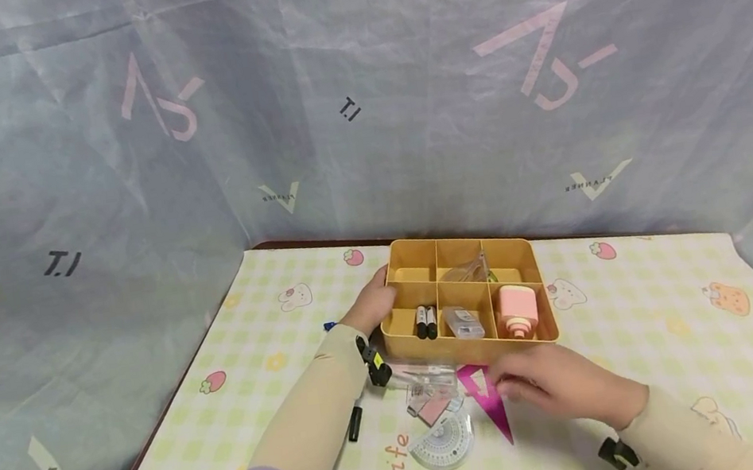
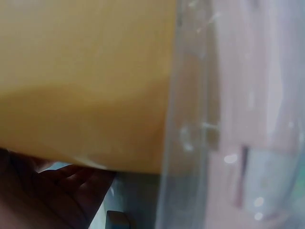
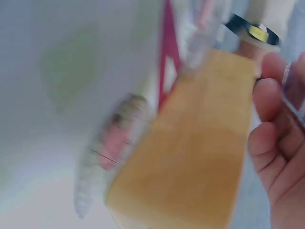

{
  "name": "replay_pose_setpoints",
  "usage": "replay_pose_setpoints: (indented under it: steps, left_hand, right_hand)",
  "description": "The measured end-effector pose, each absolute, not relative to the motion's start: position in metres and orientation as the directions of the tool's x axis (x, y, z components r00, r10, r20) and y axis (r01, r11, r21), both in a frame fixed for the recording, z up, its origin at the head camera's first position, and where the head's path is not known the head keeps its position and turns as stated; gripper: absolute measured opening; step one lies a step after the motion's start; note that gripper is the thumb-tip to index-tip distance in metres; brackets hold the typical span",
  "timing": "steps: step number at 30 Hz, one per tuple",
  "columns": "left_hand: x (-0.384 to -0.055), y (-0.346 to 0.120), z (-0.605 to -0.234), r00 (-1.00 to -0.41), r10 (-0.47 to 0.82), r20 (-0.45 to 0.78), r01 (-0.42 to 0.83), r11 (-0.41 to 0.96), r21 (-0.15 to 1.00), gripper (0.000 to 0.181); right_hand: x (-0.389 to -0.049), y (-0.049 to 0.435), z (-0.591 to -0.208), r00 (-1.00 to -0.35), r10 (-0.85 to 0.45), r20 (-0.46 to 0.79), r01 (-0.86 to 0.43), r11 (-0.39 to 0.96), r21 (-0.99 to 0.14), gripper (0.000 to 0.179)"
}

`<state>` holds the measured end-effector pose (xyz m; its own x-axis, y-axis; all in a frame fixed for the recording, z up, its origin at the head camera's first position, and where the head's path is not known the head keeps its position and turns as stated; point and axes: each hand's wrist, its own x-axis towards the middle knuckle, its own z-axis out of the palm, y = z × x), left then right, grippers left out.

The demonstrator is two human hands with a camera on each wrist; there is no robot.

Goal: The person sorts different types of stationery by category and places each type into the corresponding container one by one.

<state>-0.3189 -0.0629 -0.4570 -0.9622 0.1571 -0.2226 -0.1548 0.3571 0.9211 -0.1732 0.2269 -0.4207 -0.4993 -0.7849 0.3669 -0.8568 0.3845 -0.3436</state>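
A yellow organizer box (image 1: 468, 347) with several compartments stands toward the back of the table. My left hand (image 1: 373, 300) grips its left side; in the left wrist view that hand's fingers (image 2: 81, 186) lie along the box's lower edge. In front of the box, my right hand (image 1: 560, 384) hovers beside a magenta set square (image 1: 492, 403). The right wrist view has its fingers (image 3: 267, 98) curled round a small flat piece with a clear edge (image 3: 294, 93), whose kind cannot be made out. A clear protractor (image 1: 444, 444) and a pink eraser (image 1: 433, 410) lie left of the set square.
Inside the box are two small white-and-black cylinders (image 1: 426, 322), a clear case (image 1: 464, 322), a pink square bottle (image 1: 518, 305) and a clear triangular piece (image 1: 471, 268). A clear pouch (image 1: 425, 377) lies against the box's front. A black-capped pen (image 1: 355, 424) is beside my left forearm.
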Motion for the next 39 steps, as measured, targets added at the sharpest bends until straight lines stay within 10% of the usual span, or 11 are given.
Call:
replay_pose_setpoints:
  steps: [7, 14, 39]
  left_hand:
    - [-0.321, -0.063, -0.459, -0.968, 0.136, -0.209, -0.143, 0.383, 0.913, 0.068]
    - [-0.320, -0.063, -0.461, -0.965, 0.121, -0.231, -0.166, 0.396, 0.903, 0.067]
    - [-0.322, -0.062, -0.456, -0.958, 0.138, -0.250, -0.184, 0.373, 0.910, 0.065]
  right_hand:
    - [-0.198, 0.242, -0.392, -0.686, -0.538, 0.490, -0.722, 0.423, -0.548, 0.020]
    - [-0.243, 0.254, -0.370, -0.959, -0.203, 0.200, -0.283, 0.616, -0.735, 0.031]
    - [-0.310, 0.235, -0.377, -0.976, -0.204, -0.080, -0.113, 0.782, -0.613, 0.034]
